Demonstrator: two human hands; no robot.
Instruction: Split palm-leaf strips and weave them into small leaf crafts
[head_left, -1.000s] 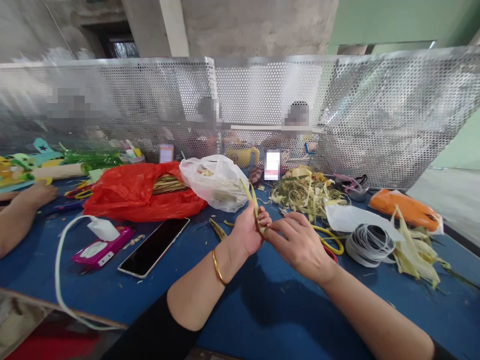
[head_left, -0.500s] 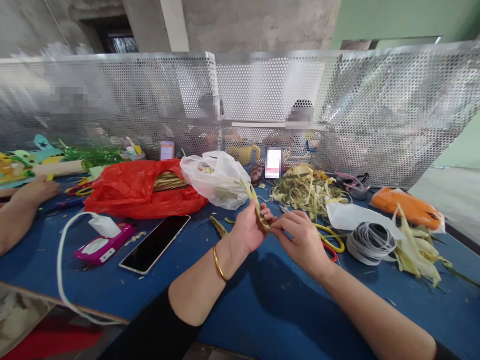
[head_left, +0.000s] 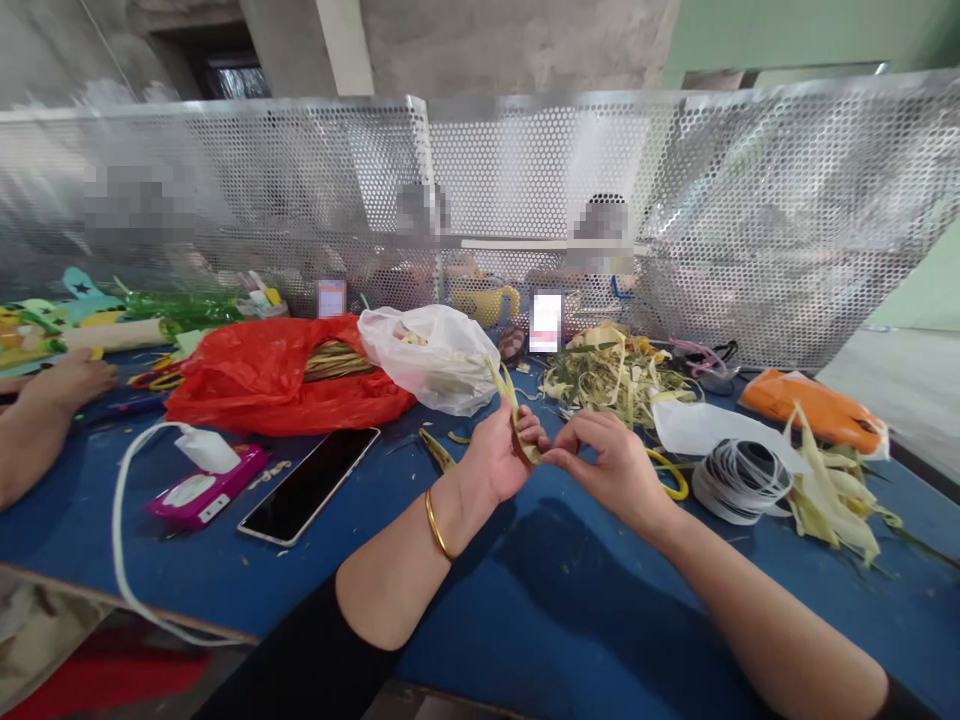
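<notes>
My left hand, with a gold bangle on its wrist, is closed around a folded strip of pale husk. Two yellowish ends of the strip stick up above the fingers. My right hand is just to the right, its thumb and forefinger pinched near the strip's lower end; what lies between these fingertips is too small to make out. Behind my hands sits a white plastic bag, and a heap of dry husk shreds lies to its right.
On the blue table are a black phone, a magenta power strip, a red bag, a ribbon roll, an orange packet and yellow-handled scissors. Another person's hand rests at the left.
My right hand has moved slightly right, and its fingertips are a little farther from my left hand's fingers. It now covers the red scissor handle. My left hand is almost unmoved.
</notes>
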